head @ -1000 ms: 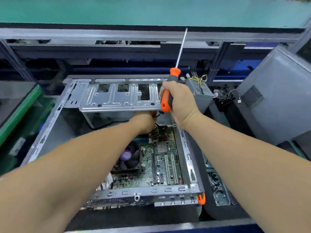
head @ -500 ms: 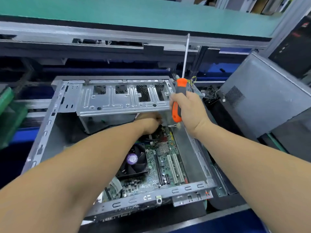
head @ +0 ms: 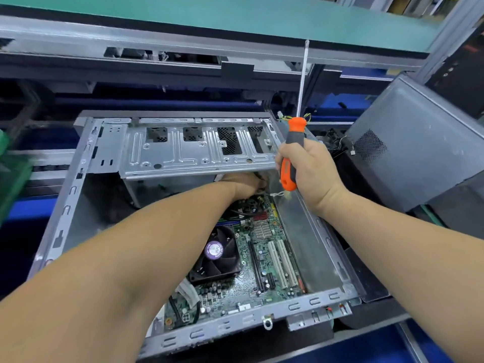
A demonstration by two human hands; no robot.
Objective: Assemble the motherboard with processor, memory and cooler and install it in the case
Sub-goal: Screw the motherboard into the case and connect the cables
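The open metal case (head: 65,205) is the landmark here, lying on its side with its opening facing up. Left of the case a blurred green shape (head: 13,179) sits at the frame edge. Inside the case, along its far side, a silver drive cage (head: 196,150) spans most of the width, with rectangular cut-outs and perforated panels showing through it.

The left forearm crosses the case from the near left corner toward the far right, and the left hand (head: 243,186) reaches in under the near edge of the drive cage. Its fingers are tucked beneath the cage and mostly hidden, so whether they hold anything cannot be told.

In the floor of the case, toward its right half, lies the green motherboard (head: 264,263). On the board's left part sits the black cooler (head: 217,254), a fan with a round purple label at its hub, partly covered by the left forearm. White expansion slots (head: 284,263) run lengthwise on the board, right of the cooler.

Above the case's right wall the right hand (head: 311,176) is wrapped in a fist round the orange and grey handle of a screwdriver (head: 292,155), whose thin steel shaft points up and away, past the far edge of the case.

Right of the case a grey metal box (head: 419,142) with a small vent grille stands tilted
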